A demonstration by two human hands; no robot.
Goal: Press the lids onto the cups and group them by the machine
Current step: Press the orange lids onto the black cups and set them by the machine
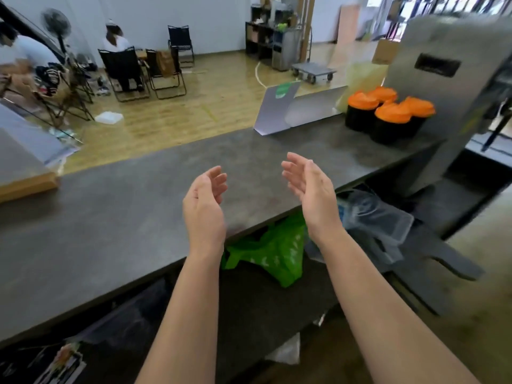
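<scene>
While palms face, left hand (pixel 205 200), right hand (pixel 310 187)

1. Cups (pixel 386 119): four, black, upright, clustered touching on the counter (pixel 138 203) just beside the machine (pixel 443 87).
2. Lids (pixel 393 112): orange, domed, one seated on each cup.

The machine (pixel 443 87) is cut off by the top and right edges, so its full shape cannot be told. Just left of it, the four cups (pixel 386 117) crowd together; the rear ones hide behind the front ones, and whether they touch the machine is unclear. Below the surface (pixel 110 217), well left of the machine, the shelf items are dark and blurred. The green bag (pixel 273 254) is partly hidden by the surface edge.
</scene>
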